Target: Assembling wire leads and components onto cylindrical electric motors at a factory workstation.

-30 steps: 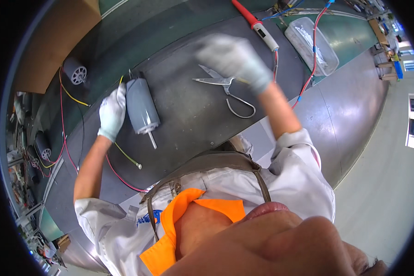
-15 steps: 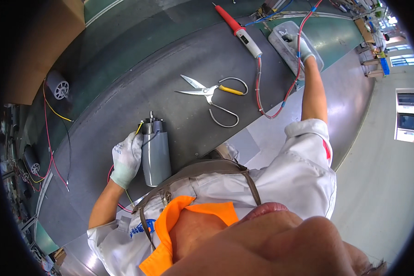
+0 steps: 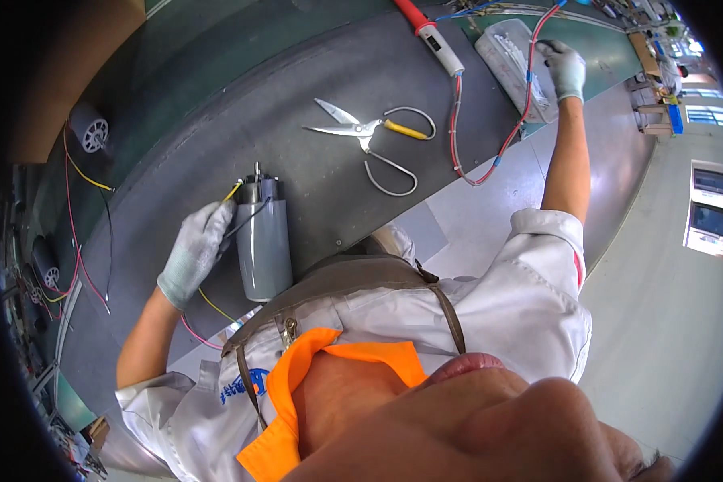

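Note:
A grey cylindrical motor stands in front of me with its shaft pointing away. At its far end, the gloved fingers of my left hand are closed on a short yellow wire. A dark wire runs from the motor's end to that same hand. My gloved right hand is off to the far right, just beyond the side of a clear plastic box. Its fingers are curled together, and whatever they hold cannot be made out. Thin white strips lie in the box.
Scissors with one yellow-sleeved handle lie spread on the dark mat. Behind them is a red-and-white handheld tool with a looping red cable. Another motor with long wires sits at left, near a cardboard box.
My right hand has come out of the plastic box to the outside of its right edge. My left hand has shifted slightly left, still at the motor's wires. The whole view has shifted a little.

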A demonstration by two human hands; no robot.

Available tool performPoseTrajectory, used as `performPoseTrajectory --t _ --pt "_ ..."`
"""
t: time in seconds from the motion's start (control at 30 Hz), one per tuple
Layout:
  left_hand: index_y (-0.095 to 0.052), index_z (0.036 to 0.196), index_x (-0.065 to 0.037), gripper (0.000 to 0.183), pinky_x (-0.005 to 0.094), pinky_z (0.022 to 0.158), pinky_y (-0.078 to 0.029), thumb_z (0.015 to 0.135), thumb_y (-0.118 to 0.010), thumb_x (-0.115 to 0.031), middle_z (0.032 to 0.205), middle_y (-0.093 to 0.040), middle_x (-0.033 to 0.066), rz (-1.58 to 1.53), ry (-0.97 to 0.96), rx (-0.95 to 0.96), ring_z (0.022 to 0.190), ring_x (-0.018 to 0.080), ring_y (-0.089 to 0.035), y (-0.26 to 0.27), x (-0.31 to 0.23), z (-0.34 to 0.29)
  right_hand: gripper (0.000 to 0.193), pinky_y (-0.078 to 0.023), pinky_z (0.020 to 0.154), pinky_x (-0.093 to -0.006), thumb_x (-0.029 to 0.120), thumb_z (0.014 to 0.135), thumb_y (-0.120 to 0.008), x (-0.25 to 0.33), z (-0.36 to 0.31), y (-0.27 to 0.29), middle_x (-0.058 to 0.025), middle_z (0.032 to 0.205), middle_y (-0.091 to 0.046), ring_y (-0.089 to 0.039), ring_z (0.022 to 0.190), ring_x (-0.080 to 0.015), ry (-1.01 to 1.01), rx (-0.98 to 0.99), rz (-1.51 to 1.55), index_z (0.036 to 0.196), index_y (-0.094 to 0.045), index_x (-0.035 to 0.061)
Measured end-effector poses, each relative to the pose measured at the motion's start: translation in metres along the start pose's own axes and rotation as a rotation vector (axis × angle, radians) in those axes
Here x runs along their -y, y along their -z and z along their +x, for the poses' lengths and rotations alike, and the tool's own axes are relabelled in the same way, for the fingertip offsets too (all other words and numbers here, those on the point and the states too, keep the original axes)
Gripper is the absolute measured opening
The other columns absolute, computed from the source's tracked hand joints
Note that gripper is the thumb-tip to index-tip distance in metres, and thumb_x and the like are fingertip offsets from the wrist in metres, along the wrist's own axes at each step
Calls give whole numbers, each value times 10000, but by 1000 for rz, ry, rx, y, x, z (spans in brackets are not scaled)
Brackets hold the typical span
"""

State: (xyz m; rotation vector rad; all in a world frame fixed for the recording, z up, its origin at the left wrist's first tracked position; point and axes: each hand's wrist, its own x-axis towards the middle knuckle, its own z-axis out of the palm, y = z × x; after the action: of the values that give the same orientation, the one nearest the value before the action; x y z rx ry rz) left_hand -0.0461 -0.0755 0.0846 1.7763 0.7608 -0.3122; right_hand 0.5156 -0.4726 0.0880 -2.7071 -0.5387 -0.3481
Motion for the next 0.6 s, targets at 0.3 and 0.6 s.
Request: performPoseTrajectory --t 0.3,0.6 --pt "-606 970 -12 459 285 563 -417 1085 -398 -405 708 -502 2 96 116 9 624 74 -468 25 -20 -31 259 -541 656 -266 124 970 -647 128 -100 57 -144 951 -738 -688 747 -168 123 -173 1032 1126 -690 -78" --pt "-717 942 -135 494 221 420 -329 985 -495 -574 582 -503 -48 76 290 138 442 40 -424 49 -42 -46 271 -615 763 -367 90 959 -630 346 -305 -29 -158 1075 -697 -723 857 -241 -42 1039 1694 1200 -619 -35"
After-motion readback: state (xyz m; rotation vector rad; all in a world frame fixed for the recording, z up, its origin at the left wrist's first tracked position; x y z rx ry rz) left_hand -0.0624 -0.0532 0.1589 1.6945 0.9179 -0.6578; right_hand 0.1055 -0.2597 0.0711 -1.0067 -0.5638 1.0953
